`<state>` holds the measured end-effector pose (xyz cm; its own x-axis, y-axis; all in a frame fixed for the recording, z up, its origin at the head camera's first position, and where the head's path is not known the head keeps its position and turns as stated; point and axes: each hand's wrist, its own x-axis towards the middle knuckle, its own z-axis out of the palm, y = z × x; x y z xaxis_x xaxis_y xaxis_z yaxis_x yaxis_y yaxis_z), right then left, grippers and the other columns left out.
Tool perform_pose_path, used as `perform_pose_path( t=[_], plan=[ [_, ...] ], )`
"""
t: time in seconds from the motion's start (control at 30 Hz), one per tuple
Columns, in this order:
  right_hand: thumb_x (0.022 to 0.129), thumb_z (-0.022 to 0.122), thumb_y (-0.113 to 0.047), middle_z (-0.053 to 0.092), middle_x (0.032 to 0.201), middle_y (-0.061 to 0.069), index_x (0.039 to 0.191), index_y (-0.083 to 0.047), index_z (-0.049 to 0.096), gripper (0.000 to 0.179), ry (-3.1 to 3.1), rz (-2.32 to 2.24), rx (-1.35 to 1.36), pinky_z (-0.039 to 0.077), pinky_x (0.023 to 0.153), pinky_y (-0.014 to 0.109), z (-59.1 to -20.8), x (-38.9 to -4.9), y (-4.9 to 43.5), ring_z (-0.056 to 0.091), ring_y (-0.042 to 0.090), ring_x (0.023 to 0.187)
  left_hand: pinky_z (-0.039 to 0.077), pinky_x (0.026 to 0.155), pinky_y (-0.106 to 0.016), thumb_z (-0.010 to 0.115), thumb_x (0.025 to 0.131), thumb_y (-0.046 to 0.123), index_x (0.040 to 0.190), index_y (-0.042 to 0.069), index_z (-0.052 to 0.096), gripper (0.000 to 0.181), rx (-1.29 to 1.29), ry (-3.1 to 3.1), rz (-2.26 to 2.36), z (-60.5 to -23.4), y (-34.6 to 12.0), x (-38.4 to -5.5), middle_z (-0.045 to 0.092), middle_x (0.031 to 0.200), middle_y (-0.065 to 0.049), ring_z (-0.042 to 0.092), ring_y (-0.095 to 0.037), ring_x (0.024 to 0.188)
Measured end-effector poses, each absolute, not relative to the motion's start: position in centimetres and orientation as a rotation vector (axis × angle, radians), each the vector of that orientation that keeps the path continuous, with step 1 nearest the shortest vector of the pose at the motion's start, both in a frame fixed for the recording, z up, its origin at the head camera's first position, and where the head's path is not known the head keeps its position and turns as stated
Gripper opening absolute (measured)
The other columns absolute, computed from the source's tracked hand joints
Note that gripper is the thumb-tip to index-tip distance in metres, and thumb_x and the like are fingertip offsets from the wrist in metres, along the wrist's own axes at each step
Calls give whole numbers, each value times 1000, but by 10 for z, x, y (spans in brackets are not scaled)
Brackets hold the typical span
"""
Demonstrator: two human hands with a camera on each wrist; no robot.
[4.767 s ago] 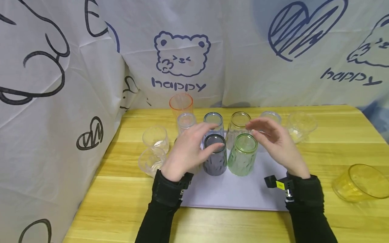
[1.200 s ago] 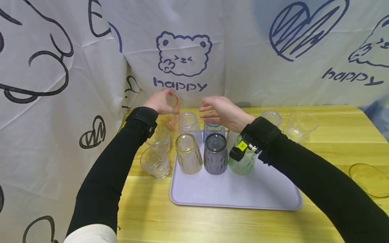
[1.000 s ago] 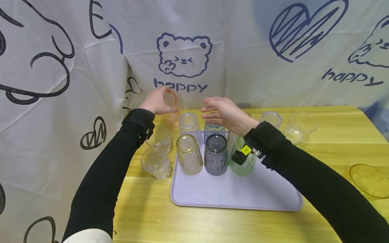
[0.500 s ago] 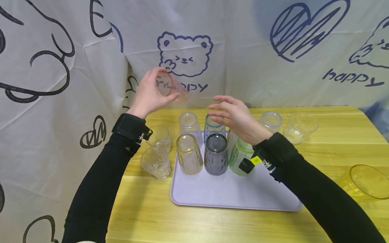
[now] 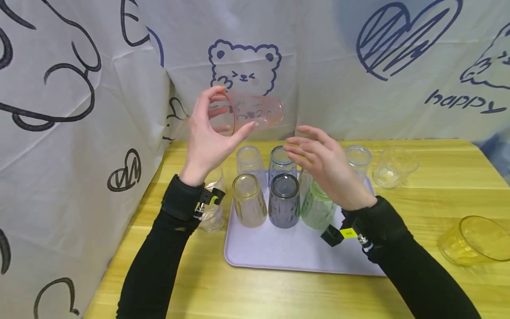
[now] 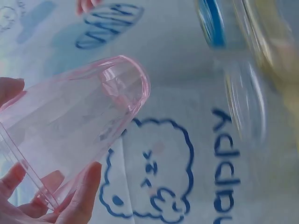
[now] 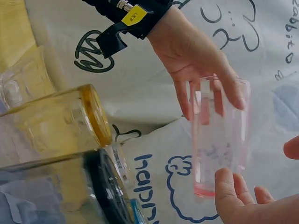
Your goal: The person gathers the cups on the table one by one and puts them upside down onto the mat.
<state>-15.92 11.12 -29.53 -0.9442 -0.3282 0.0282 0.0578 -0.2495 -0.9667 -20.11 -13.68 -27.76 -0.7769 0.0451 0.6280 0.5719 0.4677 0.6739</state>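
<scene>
My left hand (image 5: 209,144) grips a pink, red-rimmed glass (image 5: 255,108) near its mouth, thumb on one side and fingers on the other. The glass lies sideways in the air above the back of the table, its base pointing right. In the left wrist view the same pink glass (image 6: 79,121) slants across, fingers round its rim end. My right hand (image 5: 332,170) hovers lower and to the right, fingers spread and holding nothing. In the right wrist view its fingertips overlap one end of the glass. Below it stand a green glass (image 5: 318,208) and a smoky dark glass (image 5: 283,206), both upside down.
A lilac tray (image 5: 299,252) bears upturned glasses, among them a pale yellow one (image 5: 249,206), a blue one (image 5: 282,166) and a clear one (image 5: 250,164). Off it stand a clear glass (image 5: 394,170), an amber glass (image 5: 458,243) and clear glasses at left, partly behind my wrist.
My left hand has taken the pink glass from the table behind the tray, lifted it and tipped it sideways, base to the right. My right hand has drawn back rightward.
</scene>
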Motion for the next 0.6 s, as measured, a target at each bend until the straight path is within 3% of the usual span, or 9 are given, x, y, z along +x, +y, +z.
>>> perform_pose_path(
  t=[0.2, 0.37, 0.6],
  plan=[
    [109, 40, -19, 56, 133, 6, 143, -13, 35, 35, 1733, -2312, -344, 47, 113, 30, -304, -145, 114, 58, 19, 128, 64, 80, -39, 85, 77, 15, 143, 9, 44, 78, -542, -2069, -1452, -284, -116, -181, 51, 133, -15, 64, -26, 119],
    [109, 41, -21, 49, 140, 7, 151, -9, 24, 47, 1588, -2374, -339, 40, 121, 37, -312, -140, 119, 50, 26, 137, 64, 80, -42, 85, 77, 13, 143, 6, 42, 80, -573, -1995, -1536, -291, -99, -170, 51, 130, -15, 63, -27, 118],
    [107, 44, -27, 39, 148, 7, 152, -18, 20, 52, 1200, -2519, -274, 40, 119, 28, -326, -140, 125, 44, 22, 140, 62, 84, -50, 80, 77, 6, 145, 3, 38, 80, -649, -1880, -1781, -307, -76, -162, 47, 137, -14, 61, -30, 116]
  ],
)
